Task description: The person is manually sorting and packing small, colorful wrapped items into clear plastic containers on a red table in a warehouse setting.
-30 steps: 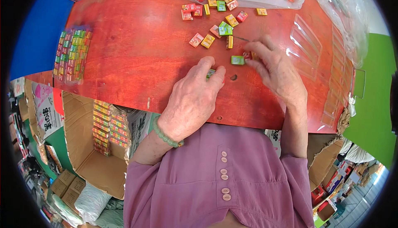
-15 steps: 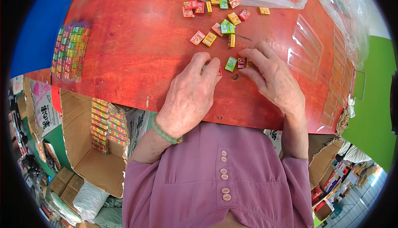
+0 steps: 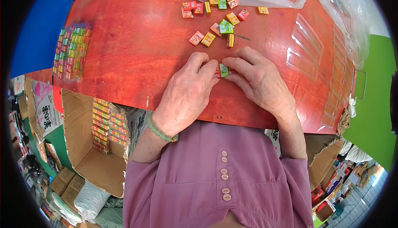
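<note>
My left hand (image 3: pixel 185 91), with a green bead bracelet at its wrist, has its fingertips closed on a small red box (image 3: pixel 217 73), mostly hidden behind the fingers. Up against it stands a small green box (image 3: pixel 224 70). Thumb and forefinger of my right hand (image 3: pixel 260 79) pinch the other end of this short row, where a sliver of another red box shows. Just beyond my hands lie loose small boxes: a pinkish-red box (image 3: pixel 196 38), a yellow box (image 3: pixel 208 39), a green box (image 3: pixel 226 29) and a yellow box on edge (image 3: pixel 230 41).
Clear plastic trays (image 3: pixel 304 50) lie on the red table (image 3: pixel 124 58) at the right. A block of packed small boxes (image 3: pixel 71 53) sits at its left edge. Plastic sheeting (image 3: pixel 265 0) bearing more boxes spreads at the back. Below left, an open carton (image 3: pixel 95 161) contains packed stacks.
My right hand has moved left with its red box. The green box that lay between my hands now sits in the row between both sets of fingertips.
</note>
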Tool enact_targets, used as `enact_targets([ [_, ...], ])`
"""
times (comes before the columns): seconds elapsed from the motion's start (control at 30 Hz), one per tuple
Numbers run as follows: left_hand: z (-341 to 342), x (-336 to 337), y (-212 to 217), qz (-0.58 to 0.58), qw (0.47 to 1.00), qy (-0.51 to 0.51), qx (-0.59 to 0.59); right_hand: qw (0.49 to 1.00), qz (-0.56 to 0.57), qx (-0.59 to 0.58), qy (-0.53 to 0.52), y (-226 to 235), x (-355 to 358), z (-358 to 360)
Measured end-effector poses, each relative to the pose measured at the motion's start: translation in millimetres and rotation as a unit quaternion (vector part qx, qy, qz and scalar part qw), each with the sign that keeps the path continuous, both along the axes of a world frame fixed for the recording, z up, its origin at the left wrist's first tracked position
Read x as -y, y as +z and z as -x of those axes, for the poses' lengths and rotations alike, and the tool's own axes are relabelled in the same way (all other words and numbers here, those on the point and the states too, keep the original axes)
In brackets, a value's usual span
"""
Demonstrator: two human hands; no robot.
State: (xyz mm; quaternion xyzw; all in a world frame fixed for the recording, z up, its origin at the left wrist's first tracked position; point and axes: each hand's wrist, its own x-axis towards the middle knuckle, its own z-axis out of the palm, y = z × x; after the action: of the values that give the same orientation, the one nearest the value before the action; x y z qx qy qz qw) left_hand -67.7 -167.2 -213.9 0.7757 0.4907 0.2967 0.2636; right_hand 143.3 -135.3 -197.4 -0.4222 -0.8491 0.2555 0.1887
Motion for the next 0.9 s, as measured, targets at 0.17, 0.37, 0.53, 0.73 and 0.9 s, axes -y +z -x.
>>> enact_targets([
  [0.17,7,2,6,0.006,1.000,-0.030,0.004,1.000,0.007,0.024,-0.004,4,10,4],
  [0.37,15,13,9,0.023,0.998,-0.053,-0.010,0.999,-0.012,0.034,0.007,-5,27,10],
  [0.53,21,23,7,0.041,0.998,-0.011,-0.038,0.999,-0.015,0.019,0.028,-8,27,20],
  [0.73,20,20,6,0.032,0.999,-0.011,-0.042,0.997,0.064,0.019,-0.030,20,12,17],
  [0.9,21,20,5,0.038,0.999,-0.015,-0.028,0.989,0.006,-0.027,-0.143,2,-30,11],
])
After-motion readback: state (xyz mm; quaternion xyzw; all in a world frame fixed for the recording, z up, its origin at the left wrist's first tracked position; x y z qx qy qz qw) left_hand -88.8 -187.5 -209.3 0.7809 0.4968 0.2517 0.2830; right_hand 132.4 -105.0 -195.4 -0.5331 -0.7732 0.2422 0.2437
